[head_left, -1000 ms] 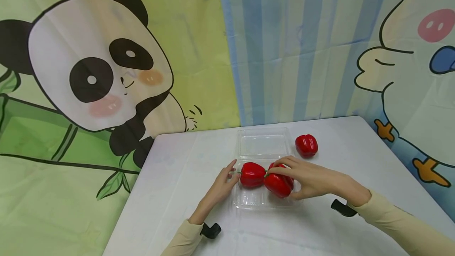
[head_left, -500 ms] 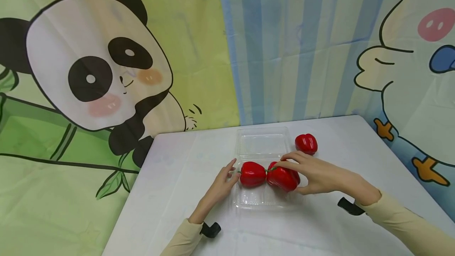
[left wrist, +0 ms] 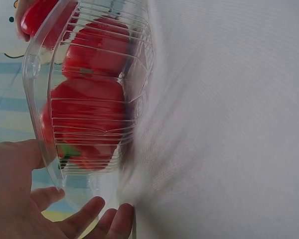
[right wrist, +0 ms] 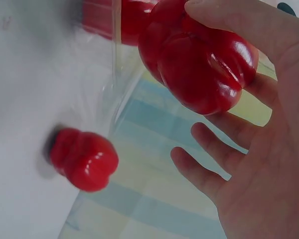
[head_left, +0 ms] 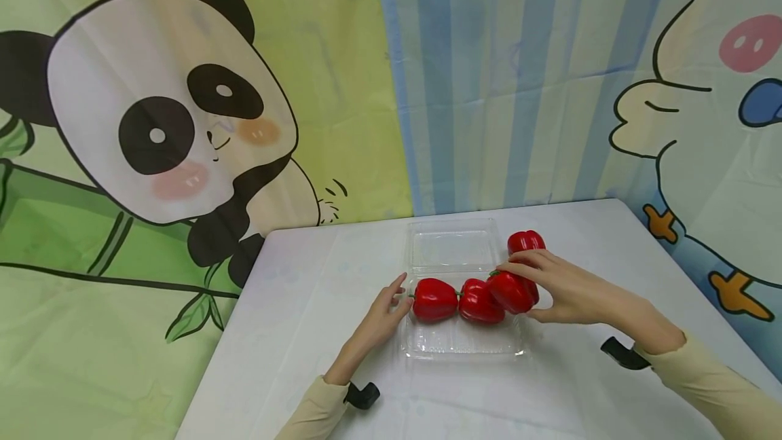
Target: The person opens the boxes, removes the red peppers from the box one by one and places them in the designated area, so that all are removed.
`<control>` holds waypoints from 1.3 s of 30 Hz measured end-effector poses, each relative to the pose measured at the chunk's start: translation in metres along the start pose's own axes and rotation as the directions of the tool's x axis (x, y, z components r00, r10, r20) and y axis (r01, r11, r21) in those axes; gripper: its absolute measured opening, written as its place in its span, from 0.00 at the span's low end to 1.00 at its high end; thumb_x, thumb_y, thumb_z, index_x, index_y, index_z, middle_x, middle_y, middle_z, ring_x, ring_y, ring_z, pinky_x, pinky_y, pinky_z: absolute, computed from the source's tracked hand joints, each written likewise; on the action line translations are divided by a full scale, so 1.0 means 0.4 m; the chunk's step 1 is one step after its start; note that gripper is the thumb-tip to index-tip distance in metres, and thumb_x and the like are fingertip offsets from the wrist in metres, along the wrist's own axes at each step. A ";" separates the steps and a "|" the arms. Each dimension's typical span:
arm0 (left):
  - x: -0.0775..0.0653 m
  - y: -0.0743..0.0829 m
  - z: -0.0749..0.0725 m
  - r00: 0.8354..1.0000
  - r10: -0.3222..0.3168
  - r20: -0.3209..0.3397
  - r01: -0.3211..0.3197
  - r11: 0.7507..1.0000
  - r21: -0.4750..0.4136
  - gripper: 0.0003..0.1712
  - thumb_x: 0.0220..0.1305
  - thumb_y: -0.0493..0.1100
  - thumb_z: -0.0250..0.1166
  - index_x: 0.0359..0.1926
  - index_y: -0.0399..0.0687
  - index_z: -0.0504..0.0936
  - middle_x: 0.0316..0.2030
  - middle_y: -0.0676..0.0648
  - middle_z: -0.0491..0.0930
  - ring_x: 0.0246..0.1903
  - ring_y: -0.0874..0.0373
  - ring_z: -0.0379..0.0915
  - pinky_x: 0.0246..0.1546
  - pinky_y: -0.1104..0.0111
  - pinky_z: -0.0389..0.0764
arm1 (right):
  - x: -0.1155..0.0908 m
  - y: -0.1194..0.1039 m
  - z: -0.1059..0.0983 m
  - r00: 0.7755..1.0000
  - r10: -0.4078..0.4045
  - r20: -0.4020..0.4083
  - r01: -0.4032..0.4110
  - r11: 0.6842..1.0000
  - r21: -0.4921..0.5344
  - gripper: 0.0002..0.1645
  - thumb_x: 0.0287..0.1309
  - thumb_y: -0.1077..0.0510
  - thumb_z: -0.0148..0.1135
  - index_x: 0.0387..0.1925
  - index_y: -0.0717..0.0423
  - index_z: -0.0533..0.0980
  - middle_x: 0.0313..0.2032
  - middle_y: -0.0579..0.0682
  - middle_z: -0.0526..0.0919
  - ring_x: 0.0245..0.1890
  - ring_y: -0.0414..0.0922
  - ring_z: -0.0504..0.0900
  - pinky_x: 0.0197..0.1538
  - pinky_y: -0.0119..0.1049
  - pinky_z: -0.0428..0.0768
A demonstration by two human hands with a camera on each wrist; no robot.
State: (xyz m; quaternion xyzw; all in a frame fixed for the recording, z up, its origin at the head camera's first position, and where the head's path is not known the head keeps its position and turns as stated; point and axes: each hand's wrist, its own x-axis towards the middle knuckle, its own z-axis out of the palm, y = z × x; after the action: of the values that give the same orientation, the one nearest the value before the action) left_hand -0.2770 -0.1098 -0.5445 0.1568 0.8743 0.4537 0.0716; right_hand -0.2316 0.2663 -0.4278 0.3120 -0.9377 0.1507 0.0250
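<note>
In the head view my right hand (head_left: 571,289) holds a red bell pepper (head_left: 512,292) with thumb and fingertips, over the right end of a clear plastic clamshell box (head_left: 464,348). Two more red bell peppers, one on the left (head_left: 434,300) and one in the middle (head_left: 480,302), lie inside, stems pointing left. The left hand (head_left: 381,314) touches the box's left rim, its fingers relaxed. Up close in the left wrist view, that hand's thumb and index finger meet the rim (left wrist: 32,94). The right wrist view shows the held pepper (right wrist: 204,69) between thumb and fingers, its stem hidden.
Another red bell pepper (head_left: 526,241) sits on the white table (head_left: 318,290) behind the right hand. The box's lid (head_left: 453,248) lies folded back toward the far edge. A printed curtain (head_left: 342,87) hangs behind the table.
My right hand has carried its pepper rightward and slightly back, away from the left pepper, uncovering the middle pepper. The left hand stays at the box's left rim.
</note>
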 end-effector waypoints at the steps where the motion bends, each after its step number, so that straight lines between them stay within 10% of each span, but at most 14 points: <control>1: -0.001 0.000 0.000 1.000 -0.001 -0.001 0.001 1.000 0.000 0.36 0.75 0.55 0.55 0.78 0.56 0.57 0.63 0.39 0.72 0.59 0.45 0.70 0.58 0.45 0.75 | -0.004 0.004 -0.003 1.000 0.010 -0.005 -0.010 1.000 -0.004 0.61 0.29 0.51 0.87 0.70 0.41 0.68 0.66 0.52 0.71 0.65 0.55 0.68 0.48 0.51 0.86; 28: 0.000 0.003 -0.001 1.000 -0.001 0.004 0.001 1.000 -0.006 0.37 0.74 0.56 0.56 0.78 0.58 0.57 0.64 0.39 0.72 0.61 0.43 0.70 0.59 0.43 0.76 | -0.058 0.217 -0.015 0.938 0.305 -0.163 -0.322 0.943 -0.085 0.55 0.38 0.57 0.82 0.69 0.55 0.64 0.61 0.69 0.67 0.59 0.70 0.66 0.45 0.63 0.83; 39: 0.000 0.003 -0.001 1.000 -0.001 0.005 0.001 1.000 -0.010 0.37 0.74 0.56 0.56 0.78 0.56 0.56 0.64 0.39 0.72 0.60 0.44 0.70 0.58 0.44 0.76 | -0.053 0.303 0.022 0.906 0.423 -0.028 -0.422 0.906 0.022 0.53 0.47 0.52 0.78 0.70 0.62 0.61 0.60 0.75 0.64 0.57 0.73 0.63 0.46 0.66 0.81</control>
State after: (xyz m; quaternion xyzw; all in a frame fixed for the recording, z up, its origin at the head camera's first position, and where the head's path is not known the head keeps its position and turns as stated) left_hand -0.2768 -0.1093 -0.5432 0.1573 0.8719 0.4577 0.0748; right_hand -0.2861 0.3678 -0.4714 0.0994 -0.9813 0.1646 0.0045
